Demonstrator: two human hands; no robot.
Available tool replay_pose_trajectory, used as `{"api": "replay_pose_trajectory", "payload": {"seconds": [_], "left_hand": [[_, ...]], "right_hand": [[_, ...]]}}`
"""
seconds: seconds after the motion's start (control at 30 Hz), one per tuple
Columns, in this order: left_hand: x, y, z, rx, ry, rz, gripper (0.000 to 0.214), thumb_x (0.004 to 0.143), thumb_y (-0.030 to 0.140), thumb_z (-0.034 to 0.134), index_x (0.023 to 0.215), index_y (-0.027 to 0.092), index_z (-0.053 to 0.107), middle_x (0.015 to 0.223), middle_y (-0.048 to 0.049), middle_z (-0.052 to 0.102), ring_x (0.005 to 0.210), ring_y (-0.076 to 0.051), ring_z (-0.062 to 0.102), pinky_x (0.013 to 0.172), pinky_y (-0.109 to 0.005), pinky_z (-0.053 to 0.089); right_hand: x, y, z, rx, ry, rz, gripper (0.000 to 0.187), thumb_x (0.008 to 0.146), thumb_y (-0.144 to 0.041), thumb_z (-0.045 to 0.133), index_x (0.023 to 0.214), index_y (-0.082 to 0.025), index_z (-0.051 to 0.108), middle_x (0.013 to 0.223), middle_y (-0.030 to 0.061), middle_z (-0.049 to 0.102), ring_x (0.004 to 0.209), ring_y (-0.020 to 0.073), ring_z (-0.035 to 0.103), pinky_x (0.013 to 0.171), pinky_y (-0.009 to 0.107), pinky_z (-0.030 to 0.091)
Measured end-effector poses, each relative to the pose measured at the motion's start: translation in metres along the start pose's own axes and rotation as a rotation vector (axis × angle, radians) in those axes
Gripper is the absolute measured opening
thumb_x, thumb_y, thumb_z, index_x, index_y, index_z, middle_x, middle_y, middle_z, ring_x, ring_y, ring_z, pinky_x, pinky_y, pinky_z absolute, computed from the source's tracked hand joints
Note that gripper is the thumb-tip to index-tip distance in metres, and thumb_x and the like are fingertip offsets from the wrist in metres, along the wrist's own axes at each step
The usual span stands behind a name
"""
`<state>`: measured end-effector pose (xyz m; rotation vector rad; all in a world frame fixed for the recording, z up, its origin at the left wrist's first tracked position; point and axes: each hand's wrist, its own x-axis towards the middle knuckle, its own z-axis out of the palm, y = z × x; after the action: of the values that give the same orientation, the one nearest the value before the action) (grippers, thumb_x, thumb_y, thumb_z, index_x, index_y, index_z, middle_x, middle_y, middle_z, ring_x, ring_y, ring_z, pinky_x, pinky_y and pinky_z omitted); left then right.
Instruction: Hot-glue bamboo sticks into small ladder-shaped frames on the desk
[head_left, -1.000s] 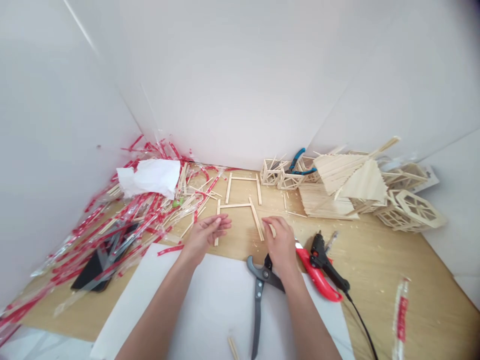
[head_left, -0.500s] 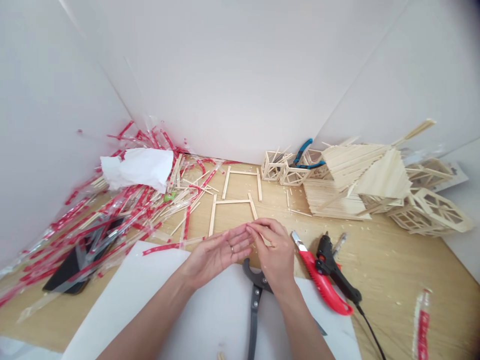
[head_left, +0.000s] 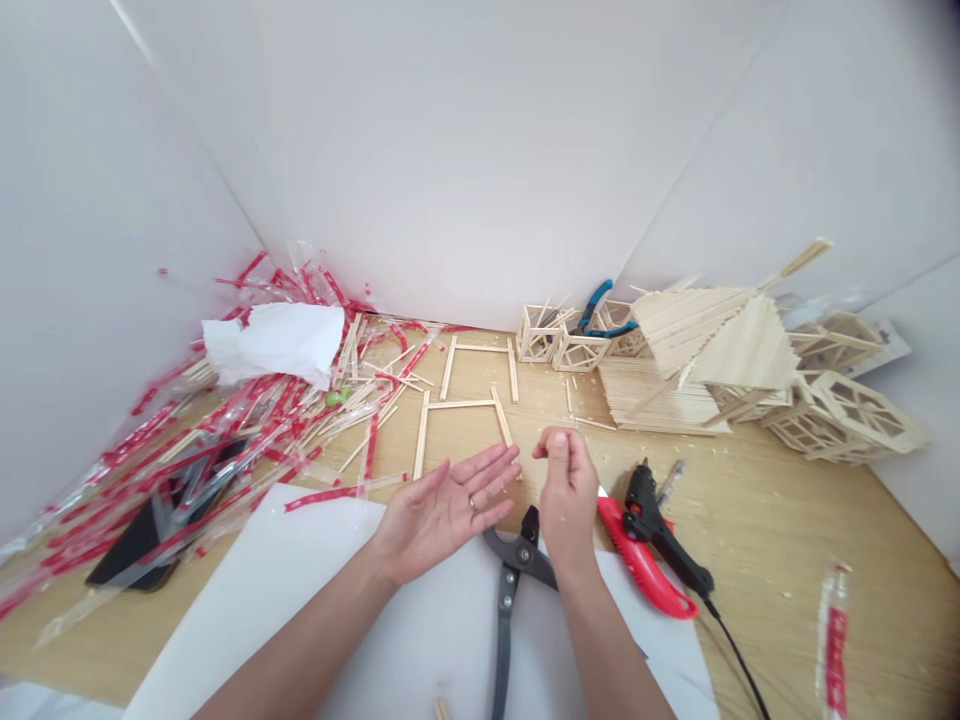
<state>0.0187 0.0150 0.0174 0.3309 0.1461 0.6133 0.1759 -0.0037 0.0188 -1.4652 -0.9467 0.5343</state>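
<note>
My left hand [head_left: 454, 510] lies open, palm up, with its fingers stretched out and a ring on one of them; nothing rests in it. Beside it my right hand [head_left: 566, 490] is closed, thumb pressed against curled fingers; whatever it may hold is hidden. Below and between them are the dark-handled cutters [head_left: 506, 590] on a white sheet [head_left: 420, 640]. Just beyond my hands a small frame of wooden sticks [head_left: 459, 404] lies on the table, with a second stick frame [head_left: 482, 348] behind it. To the right sit a red-handled cutter [head_left: 649, 570] and a black glue gun [head_left: 664, 530].
Red-and-clear wrappers [head_left: 262, 420], loose sticks [head_left: 375, 400], a crumpled white paper [head_left: 274, 340] and a phone [head_left: 135, 550] crowd the left. At the back right stand stick boxes [head_left: 581, 352] with blue-handled pliers [head_left: 600, 305] and a wooden stick model [head_left: 712, 340]. White walls enclose the table.
My hands were touching at the fingertips and have come apart. The right hand has drawn back to the right and turned upright; the left palm has opened wider.
</note>
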Motion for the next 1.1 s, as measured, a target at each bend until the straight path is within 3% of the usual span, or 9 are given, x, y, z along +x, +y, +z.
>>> {"api": "replay_pose_trajectory", "payload": {"seconds": [0.13,0.2,0.27,0.33,0.43,0.57,0.87,0.97,1.1], "left_hand": [[-0.001,0.003,0.002,-0.011,-0.006,0.017,0.058,0.094,0.043,0.025,0.139,0.009,0.038,0.152,-0.0105,0.021,0.141,-0.024,0.013,0.112,-0.039,0.018],[-0.002,0.004,0.004,-0.022,-0.008,0.018,0.06,0.093,0.044,0.026,0.139,0.008,0.038,0.152,-0.0111,0.022,0.141,-0.024,0.014,0.113,-0.037,0.017],[-0.002,0.003,0.005,-0.031,-0.01,0.018,0.061,0.092,0.046,0.028,0.139,0.007,0.038,0.152,-0.0117,0.023,0.141,-0.025,0.014,0.114,-0.037,0.015],[-0.002,0.003,0.005,-0.042,-0.001,0.024,0.063,0.091,0.047,0.029,0.138,0.006,0.038,0.151,-0.0129,0.024,0.141,-0.025,0.015,0.114,-0.037,0.014],[-0.002,0.002,0.005,-0.061,0.036,0.045,0.065,0.091,0.048,0.029,0.139,0.004,0.036,0.15,-0.0149,0.027,0.14,-0.025,0.016,0.114,-0.036,0.014],[-0.002,0.002,0.003,-0.069,0.07,0.083,0.064,0.091,0.045,0.03,0.14,0.003,0.033,0.148,-0.0167,0.031,0.14,-0.026,0.018,0.114,-0.037,0.016],[-0.001,0.009,0.007,0.028,0.11,0.236,0.063,0.09,0.041,0.031,0.142,0.005,0.03,0.148,-0.0135,0.032,0.139,-0.023,0.02,0.115,-0.034,0.016],[-0.003,0.013,0.008,0.047,0.114,0.278,0.063,0.09,0.041,0.032,0.143,0.007,0.029,0.149,-0.012,0.031,0.139,-0.023,0.021,0.115,-0.035,0.018],[-0.004,0.015,0.008,0.024,0.141,0.28,0.061,0.09,0.04,0.031,0.144,0.01,0.026,0.149,-0.0106,0.031,0.139,-0.023,0.023,0.112,-0.034,0.022]], "right_hand": [[0.011,0.007,-0.009,0.243,0.071,0.14,0.032,0.089,-0.043,0.044,0.069,-0.018,0.048,0.066,-0.002,0.047,0.059,0.0106,0.043,0.062,0.026,0.037],[0.015,0.009,-0.011,0.25,0.091,0.15,0.024,0.082,-0.041,0.056,0.088,-0.018,0.055,0.085,0.0021,0.056,0.066,0.0108,0.049,0.065,0.025,0.04],[0.015,0.008,-0.01,0.183,0.073,0.101,0.041,0.077,-0.038,0.063,0.113,-0.021,0.052,0.11,0.0068,0.056,0.081,0.0137,0.055,0.072,0.028,0.043],[0.013,0.006,-0.006,0.074,-0.024,0.027,0.045,0.077,-0.037,0.063,0.118,-0.024,0.052,0.12,0.0081,0.054,0.095,0.0171,0.055,0.08,0.032,0.044],[0.005,0.002,0.0,-0.039,-0.239,-0.067,0.037,0.078,-0.038,0.061,0.112,-0.024,0.059,0.12,0.0078,0.055,0.107,0.0203,0.052,0.088,0.035,0.042],[-0.003,0.002,0.009,-0.056,-0.428,-0.067,0.047,0.073,-0.039,0.067,0.117,-0.024,0.057,0.119,0.0068,0.058,0.11,0.0212,0.052,0.094,0.035,0.041],[-0.004,0.0,0.006,0.011,-0.351,0.071,0.028,0.089,-0.04,0.046,0.097,-0.019,0.063,0.087,0.0038,0.068,0.075,0.015,0.061,0.072,0.028,0.047],[-0.005,-0.006,0.005,-0.028,-0.368,-0.006,0.02,0.084,-0.038,0.057,0.088,-0.02,0.064,0.078,0.0014,0.065,0.069,0.014,0.058,0.067,0.026,0.045],[-0.008,-0.009,0.008,-0.051,-0.477,-0.152,0.018,0.075,-0.028,0.068,0.093,-0.024,0.069,0.089,0.0016,0.062,0.071,0.0129,0.058,0.071,0.027,0.046]]}}
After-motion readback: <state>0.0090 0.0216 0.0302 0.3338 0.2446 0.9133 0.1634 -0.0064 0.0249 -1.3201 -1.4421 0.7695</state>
